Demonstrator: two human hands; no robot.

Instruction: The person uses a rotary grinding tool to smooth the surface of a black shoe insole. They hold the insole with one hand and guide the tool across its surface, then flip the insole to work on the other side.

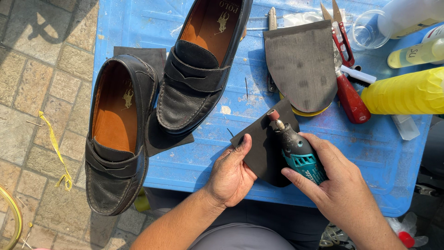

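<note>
Left hand (231,173) pins sole piece (261,148); right hand (335,185) grips grinder (296,150).

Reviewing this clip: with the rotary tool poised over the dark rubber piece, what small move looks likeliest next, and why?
Probably lowering the rotary tool in the right hand so its sanding tip meets the rubber sole piece. The left hand already pins that piece flat on the blue table, and the tip sits at its upper edge.
</note>
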